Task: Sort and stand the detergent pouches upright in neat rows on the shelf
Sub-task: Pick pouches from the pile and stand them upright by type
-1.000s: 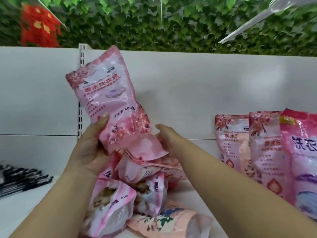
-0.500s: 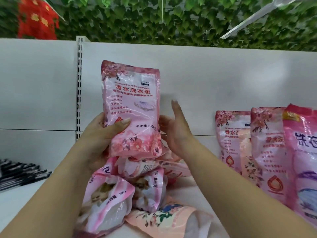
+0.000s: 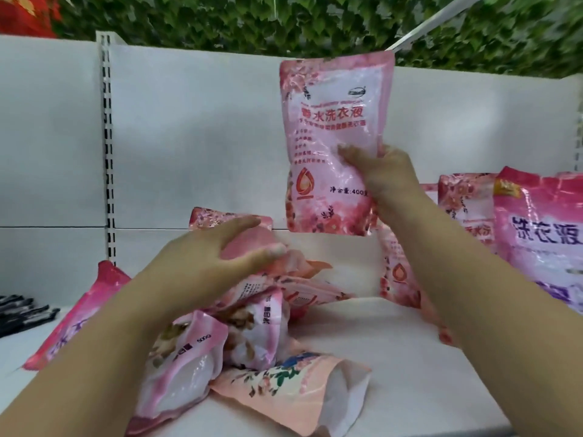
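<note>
My right hand (image 3: pixel 383 176) grips a pink detergent pouch (image 3: pixel 331 121) by its right side and holds it upright in the air in front of the white back panel. Left of it and lower, my left hand (image 3: pixel 217 253) lies on a jumbled pile of pouches (image 3: pixel 252 329), thumb and fingers around the pale pink pouch on top (image 3: pixel 244 247). A peach flowered pouch (image 3: pixel 293 392) lies at the front of the pile. Pink pouches stand upright at the right (image 3: pixel 467 209), partly hidden by my right arm.
A large pink pouch (image 3: pixel 542 244) stands at the far right. Another pink pouch (image 3: pixel 75 316) lies flat left of the pile. Black pens (image 3: pixel 22 313) lie at the left edge. White shelf board (image 3: pixel 394 351) shows between pile and standing row. A slotted upright (image 3: pixel 108 152) runs down the back panel.
The pouch went from my left hand into my right hand and moved right and up. My left hand let go and dropped onto the pile.
</note>
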